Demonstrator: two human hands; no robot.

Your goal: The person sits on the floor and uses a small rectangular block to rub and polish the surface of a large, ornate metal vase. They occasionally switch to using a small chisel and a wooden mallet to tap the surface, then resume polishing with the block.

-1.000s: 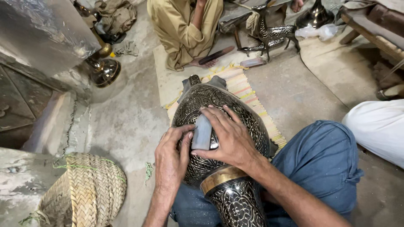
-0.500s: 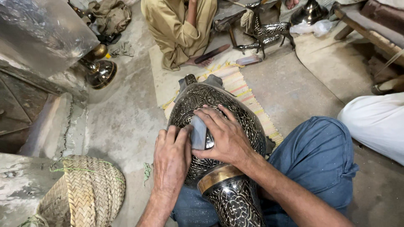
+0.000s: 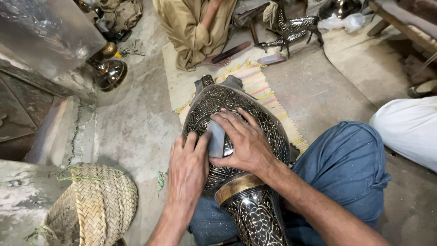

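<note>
A large dark metal vase [image 3: 255,114] with fine engraved silver patterns and a brass band lies across my lap. My right hand [image 3: 243,143] presses a small grey rubbing block [image 3: 215,140] against the vase's belly. My left hand [image 3: 187,171] lies flat beside it on the vase, fingertips touching the block's left side. My blue trouser leg [image 3: 346,173] is under the vase on the right.
A woven straw basket [image 3: 93,209] sits at lower left. A brass bowl [image 3: 109,74] stands by a concrete step at upper left. Another person in tan clothes [image 3: 193,29] sits ahead on a striped mat [image 3: 264,89]. A metal animal figure [image 3: 291,27] stands behind. White cloth [image 3: 407,130] lies right.
Both hands with the grey block have shifted slightly along the vase's belly; the grip is the same.
</note>
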